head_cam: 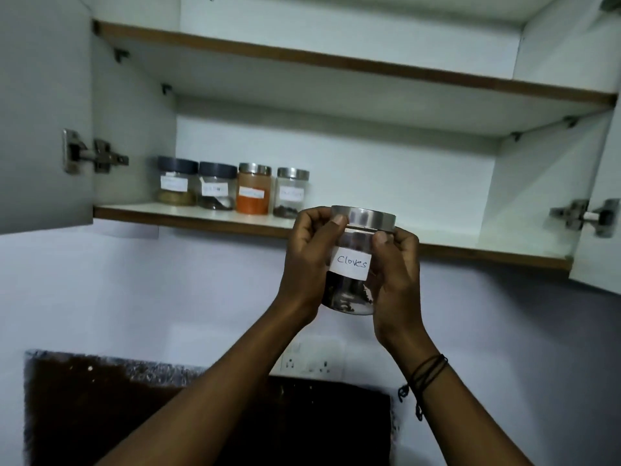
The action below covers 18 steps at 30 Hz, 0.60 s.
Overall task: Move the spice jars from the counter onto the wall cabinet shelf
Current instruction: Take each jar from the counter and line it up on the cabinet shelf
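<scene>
item: clear cloves jar (353, 290), steel lid, paper label reading "cloves", dark contents at the bottom. held upright in the air in front of the lower cabinet shelf (201, 211), just below its front edge. left hand (307, 264) and right hand (398, 267) both clamped on its sides, thumbs near the lid. on the shelf, at the left: four labelled jars (233, 190) in a row, two dark-lidded, two steel-lidded. cabinet doors open.
</scene>
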Tool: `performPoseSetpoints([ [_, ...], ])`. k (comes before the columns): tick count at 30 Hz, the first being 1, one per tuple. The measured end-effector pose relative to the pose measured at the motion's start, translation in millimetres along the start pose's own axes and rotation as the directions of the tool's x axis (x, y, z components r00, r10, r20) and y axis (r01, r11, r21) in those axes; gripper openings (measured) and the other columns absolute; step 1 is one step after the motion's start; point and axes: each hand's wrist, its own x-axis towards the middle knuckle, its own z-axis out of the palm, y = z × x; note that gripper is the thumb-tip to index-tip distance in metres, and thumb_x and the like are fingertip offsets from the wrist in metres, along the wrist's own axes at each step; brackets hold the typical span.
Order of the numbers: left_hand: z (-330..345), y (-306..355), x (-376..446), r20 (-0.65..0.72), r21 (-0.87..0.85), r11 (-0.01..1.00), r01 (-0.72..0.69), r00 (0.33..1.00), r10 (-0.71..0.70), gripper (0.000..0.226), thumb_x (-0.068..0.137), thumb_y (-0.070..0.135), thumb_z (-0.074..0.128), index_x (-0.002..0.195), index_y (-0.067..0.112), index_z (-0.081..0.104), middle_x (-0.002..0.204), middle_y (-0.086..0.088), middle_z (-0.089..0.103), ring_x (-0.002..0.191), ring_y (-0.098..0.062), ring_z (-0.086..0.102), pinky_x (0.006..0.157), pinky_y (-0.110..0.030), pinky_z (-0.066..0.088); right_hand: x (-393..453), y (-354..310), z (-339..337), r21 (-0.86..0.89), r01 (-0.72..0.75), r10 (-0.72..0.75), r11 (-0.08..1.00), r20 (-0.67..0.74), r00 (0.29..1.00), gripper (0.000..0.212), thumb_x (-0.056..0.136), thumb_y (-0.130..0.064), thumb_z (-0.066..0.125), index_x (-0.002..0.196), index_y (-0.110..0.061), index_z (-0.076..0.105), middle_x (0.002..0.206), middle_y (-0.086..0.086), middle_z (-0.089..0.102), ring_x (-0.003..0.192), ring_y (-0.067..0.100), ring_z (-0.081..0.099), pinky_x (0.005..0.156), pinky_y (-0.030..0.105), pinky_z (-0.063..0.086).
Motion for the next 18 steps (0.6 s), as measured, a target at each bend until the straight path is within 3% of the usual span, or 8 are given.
performPoseSetpoints([
  [4,5.3,15.8,36.4,-0.049,0.062,0.997,-0.053,0.997,0.056,0.031,0.083,0.04,0.064,0.106,0.019,0.06,0.099,-0.005,0.066,0.086,-0.017,0.066,0.068,-0.031,0.055,40.5,-14.3,13.9,-0.073,0.034,-0.031,0.997,0.04,0.999,0.035,0.084,-0.044,0.057,0.111,-0.022,0.052,0.104,0.001,0.071,0.086,0.014,0.072,0.064,0.027,0.056],
  [8,4.2,22.5,76.2,-0.055,0.191,0.978,-0.079,0.994,0.091,0.045,0.086,0.047,0.059,0.119,0.015,0.059,0.113,-0.01,0.068,0.103,-0.027,0.067,0.085,-0.044,0.056,83.3,-24.9,24.4,-0.29,0.062,-0.056,0.955,0.027,0.998,0.036,0.08,-0.054,0.052,0.107,-0.03,0.054,0.102,-0.007,0.067,0.095,0.016,0.067,0.074,0.032,0.053],
  [11,-1.1,18.0,108.3,-0.059,0.337,0.935,-0.112,0.988,0.14,0.038,0.096,0.04,0.057,0.124,0.015,0.06,0.12,-0.006,0.067,0.114,-0.024,0.063,0.092,-0.04,0.051,118.8,-26.2,26.2,-0.469,0.119,-0.121,0.875,0.026,0.992,0.037,0.084,-0.049,0.046,0.108,-0.024,0.059,0.111,0.001,0.058,0.099,0.008,0.056,0.078,0.026,0.043],
  [15,-6.1,2.8,144.7,-0.05,0.455,0.886,-0.093,0.99,0.129,0.031,0.101,0.032,0.054,0.126,0.017,0.062,0.124,-0.002,0.067,0.117,-0.019,0.061,0.104,-0.042,0.05,163.0,-11.5,25.7,-0.66,0.022,-0.034,0.751,-0.005,0.999,0.032,0.094,-0.036,0.039,0.106,-0.016,0.061,0.117,0.014,0.053,0.11,0.03,0.052,0.094,0.045,0.045],
  [18,-11.0,-7.7,165.3,-0.051,0.529,0.847,-0.054,0.994,0.095,0.033,0.102,0.035,0.051,0.128,0.018,0.062,0.125,-0.001,0.066,0.117,-0.018,0.061,0.101,-0.037,0.05,184.6,5.0,27.6,-0.708,-0.017,-0.002,0.706,-0.025,1.0,0.033,0.094,-0.034,0.039,0.112,-0.013,0.057,0.119,0.013,0.058,0.11,0.033,0.054,0.091,0.045,0.046],
])
